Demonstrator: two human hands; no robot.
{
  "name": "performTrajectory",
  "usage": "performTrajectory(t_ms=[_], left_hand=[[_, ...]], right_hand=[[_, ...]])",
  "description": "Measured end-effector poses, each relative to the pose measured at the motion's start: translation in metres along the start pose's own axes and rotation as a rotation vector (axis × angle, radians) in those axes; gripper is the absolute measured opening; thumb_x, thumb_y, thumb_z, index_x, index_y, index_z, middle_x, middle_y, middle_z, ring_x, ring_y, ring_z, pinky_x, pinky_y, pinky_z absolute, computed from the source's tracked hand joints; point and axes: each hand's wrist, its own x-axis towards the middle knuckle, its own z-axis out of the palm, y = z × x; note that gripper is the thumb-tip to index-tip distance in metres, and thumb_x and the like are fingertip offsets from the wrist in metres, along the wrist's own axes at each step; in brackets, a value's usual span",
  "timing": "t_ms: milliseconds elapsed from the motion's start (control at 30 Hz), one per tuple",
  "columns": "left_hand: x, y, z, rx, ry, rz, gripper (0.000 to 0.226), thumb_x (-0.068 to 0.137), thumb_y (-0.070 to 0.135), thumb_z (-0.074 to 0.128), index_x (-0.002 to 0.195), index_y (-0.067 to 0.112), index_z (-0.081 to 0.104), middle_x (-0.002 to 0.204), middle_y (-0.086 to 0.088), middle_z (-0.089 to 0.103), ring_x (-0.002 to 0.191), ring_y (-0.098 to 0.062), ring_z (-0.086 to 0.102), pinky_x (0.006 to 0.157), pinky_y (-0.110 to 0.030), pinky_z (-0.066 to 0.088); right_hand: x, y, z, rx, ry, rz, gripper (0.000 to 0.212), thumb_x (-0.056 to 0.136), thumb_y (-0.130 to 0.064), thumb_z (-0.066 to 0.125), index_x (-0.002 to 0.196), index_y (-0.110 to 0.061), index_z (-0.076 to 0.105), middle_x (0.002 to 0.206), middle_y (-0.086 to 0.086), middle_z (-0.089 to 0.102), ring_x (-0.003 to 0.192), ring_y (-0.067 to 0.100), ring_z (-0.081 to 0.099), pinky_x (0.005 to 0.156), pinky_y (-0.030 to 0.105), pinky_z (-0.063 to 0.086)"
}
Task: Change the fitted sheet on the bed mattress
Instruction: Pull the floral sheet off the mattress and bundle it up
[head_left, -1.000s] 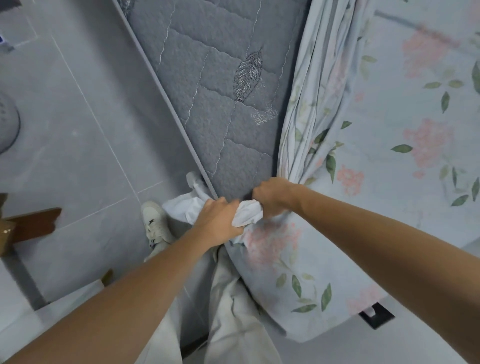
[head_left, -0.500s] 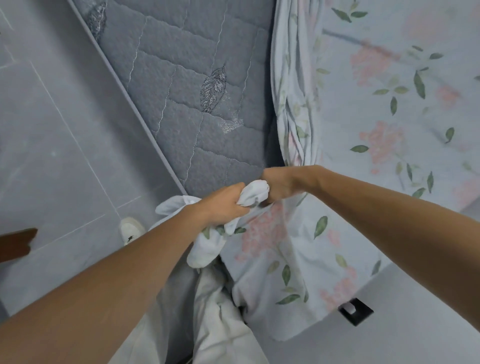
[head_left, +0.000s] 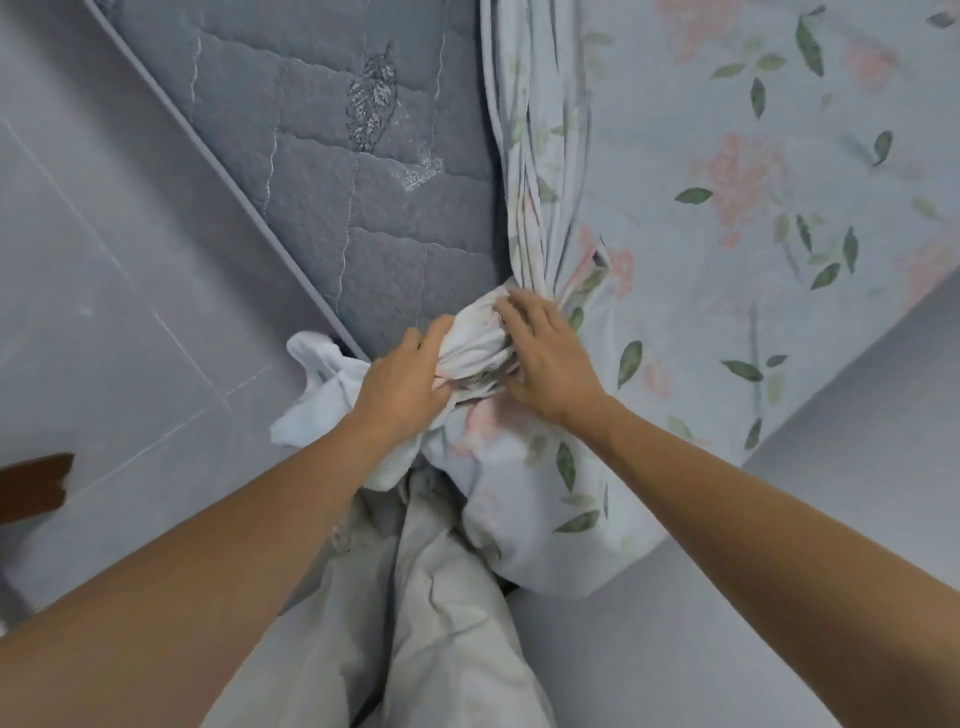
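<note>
Viewpoint: you look down over both of your forearms at the near corner of the bed.
Mattress (head_left: 332, 208): grey quilted surface with a stitched leaf motif, exposed from centre toward 11 o'clock. Its piped edge runs diagonally from 11 o'clock down to the middle of the view.
Fitted sheet (head_left: 727, 171): pale blue with pink flowers and green leaves. It covers the bed from 12 o'clock round to 3 o'clock. Its free edge is gathered into long pleats that run from 12 o'clock down to centre, where they end in a crumpled bunch (head_left: 478, 343) at the mattress corner.
Sheet corner: the covered corner hangs toward 5 o'clock, beside your trouser leg (head_left: 431, 613).
Left hand (head_left: 402, 387): just at 9 o'clock of the bunch. Your fingers curl round the bunched fabric and your thumb lies against its upper side; the hand is grasping the sheet.
Loose fabric (head_left: 322, 384): a white fold trails out behind your left hand toward 9 o'clock, over the floor.
Right hand (head_left: 545, 358): just at 3 o'clock of the bunch. It is released, with fingers extended and spread, resting flat on the bunch and pressing it.
Hand spacing: near each other, with the bunch between them.
Floor (head_left: 114, 291): grey tiles with pale joints, at 9 o'clock and again at 4 o'clock.
Brown object (head_left: 36, 483): at the edge of view, 8 o'clock; you cannot tell what it is.
</note>
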Motion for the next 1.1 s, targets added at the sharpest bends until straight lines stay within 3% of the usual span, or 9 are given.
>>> performTrajectory(t_ms=[133, 233, 300, 400, 500, 700, 800, 933, 1100], left_hand=[[-0.019, 0.008, -0.001, 0.161, -0.009, 0.116, 0.084, 0.092, 0.012, 0.063, 0.164, 0.033, 0.026, 0.139, -0.014, 0.037, 0.113, -0.036, 0.049, 0.081, -0.049, 0.052], [-0.013, 0.013, 0.004, 0.273, -0.091, 0.088, 0.086, 0.090, 0.039, 0.068, 0.163, 0.030, 0.024, 0.150, -0.011, 0.030, 0.129, -0.037, 0.041, 0.093, -0.053, 0.051], [-0.004, 0.015, 0.018, 0.306, -0.162, 0.029, 0.111, 0.078, 0.065, 0.073, 0.164, 0.027, 0.014, 0.152, -0.011, 0.023, 0.136, -0.035, 0.033, 0.102, -0.055, 0.046], [0.011, 0.019, 0.039, 0.474, -0.156, -0.026, 0.133, 0.067, 0.078, 0.077, 0.163, 0.020, 0.006, 0.150, -0.012, 0.021, 0.135, -0.034, 0.030, 0.105, -0.054, 0.042], [0.016, 0.028, 0.052, 0.594, -0.108, -0.032, 0.128, 0.066, 0.073, 0.083, 0.158, 0.015, 0.016, 0.139, -0.015, 0.031, 0.124, -0.034, 0.039, 0.092, -0.046, 0.048], [0.029, 0.041, 0.050, 0.513, -0.231, -0.002, 0.085, 0.084, 0.014, 0.077, 0.153, 0.005, 0.027, 0.132, -0.018, 0.040, 0.113, -0.037, 0.050, 0.078, -0.043, 0.048], [0.026, 0.040, 0.058, 0.486, -0.274, 0.061, 0.064, 0.090, 0.008, 0.067, 0.146, 0.001, 0.037, 0.133, -0.019, 0.048, 0.113, -0.039, 0.056, 0.080, -0.047, 0.049], [0.010, 0.028, 0.063, 0.482, -0.239, 0.139, 0.056, 0.089, 0.022, 0.073, 0.136, 0.003, 0.048, 0.127, -0.017, 0.053, 0.114, -0.037, 0.054, 0.082, -0.047, 0.047], [-0.030, 0.007, 0.069, 0.629, -0.074, 0.250, 0.086, 0.072, 0.071, 0.073, 0.128, 0.012, 0.046, 0.118, -0.014, 0.047, 0.103, -0.034, 0.046, 0.078, -0.046, 0.043]], right_hand=[[-0.049, -0.007, 0.014, 0.026, 0.015, 0.228, 0.104, 0.079, -0.027, 0.082, 0.164, -0.007, 0.025, 0.168, 0.022, 0.022, 0.150, 0.044, 0.027, 0.109, 0.053, 0.048], [-0.057, -0.006, 0.025, 0.085, -0.073, 0.368, 0.120, 0.080, -0.040, 0.084, 0.168, -0.018, 0.006, 0.172, 0.019, 0.012, 0.154, 0.043, 0.021, 0.118, 0.054, 0.039], [-0.062, -0.002, 0.041, 0.184, -0.159, 0.397, 0.130, 0.079, -0.048, 0.086, 0.168, -0.026, -0.007, 0.174, 0.014, 0.005, 0.158, 0.039, 0.014, 0.124, 0.053, 0.032], [-0.068, 0.004, 0.058, 0.187, -0.142, 0.373, 0.127, 0.079, -0.053, 0.086, 0.168, -0.020, 0.003, 0.173, 0.014, 0.008, 0.159, 0.037, 0.014, 0.127, 0.050, 0.028], [-0.083, -0.002, 0.068, 0.115, -0.097, 0.388, 0.117, 0.077, -0.053, 0.087, 0.165, -0.013, 0.021, 0.170, 0.018, 0.019, 0.156, 0.038, 0.022, 0.127, 0.049, 0.028], [-0.117, -0.026, 0.080, 0.074, 0.077, 0.742, 0.100, 0.071, -0.067, 0.082, 0.148, -0.017, 0.042, 0.142, 0.014, 0.044, 0.122, 0.035, 0.046, 0.095, 0.048, 0.048], [-0.132, -0.042, 0.092, 0.086, 0.123, 0.932, 0.108, 0.067, -0.079, 0.076, 0.147, -0.014, 0.043, 0.135, 0.012, 0.047, 0.116, 0.033, 0.048, 0.092, 0.046, 0.047], [-0.150, -0.069, 0.108, 0.156, 0.136, 1.047, 0.108, 0.064, -0.077, 0.079, 0.146, -0.015, 0.044, 0.140, 0.012, 0.046, 0.129, 0.034, 0.043, 0.106, 0.049, 0.042], [-0.172, -0.088, 0.120, 0.164, 0.136, 1.281, 0.101, 0.065, -0.075, 0.082, 0.138, -0.015, 0.046, 0.129, 0.010, 0.048, 0.115, 0.033, 0.048, 0.090, 0.046, 0.048]])
